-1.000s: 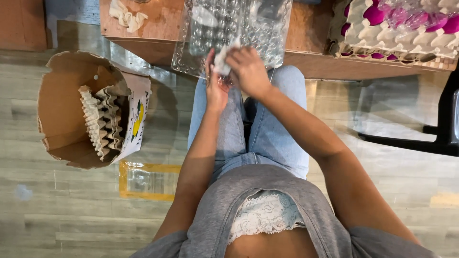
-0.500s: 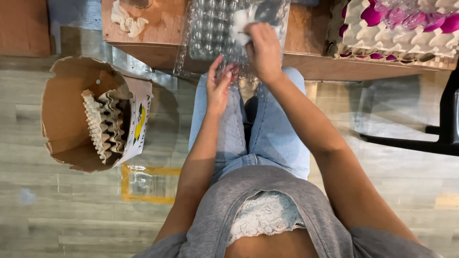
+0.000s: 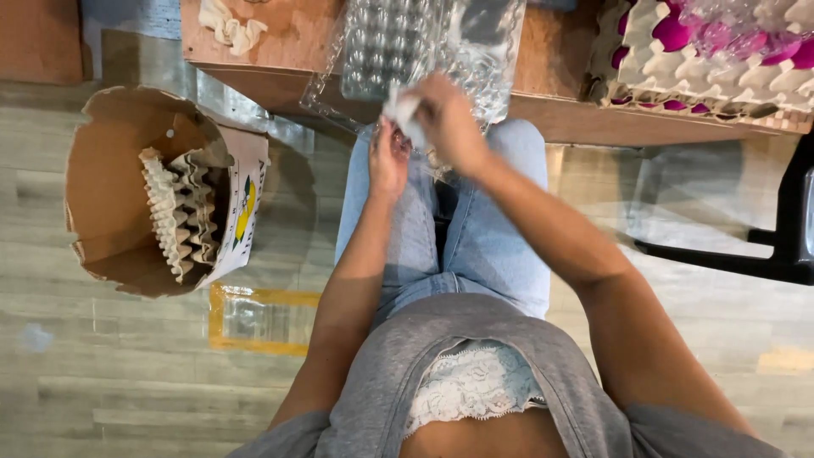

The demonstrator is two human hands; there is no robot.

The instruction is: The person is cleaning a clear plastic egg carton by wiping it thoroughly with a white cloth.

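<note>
floor (image 3: pixel 127 399): grey wood planks (taped yellow rectangle) | wooden table (image 3: pixel 288 68) | black chair leg (image 3: pixel 721 259)

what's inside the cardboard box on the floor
The cardboard box holds a stack of pulp egg trays standing on edge. Anything beneath or behind the trays is covered.

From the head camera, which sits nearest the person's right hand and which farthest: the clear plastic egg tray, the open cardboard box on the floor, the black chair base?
1. Clear plastic egg tray, just above the right hand.
2. Open cardboard box, far left on the floor.
3. Black chair base, far right; too close to the box's distance to rank firmly.
</note>
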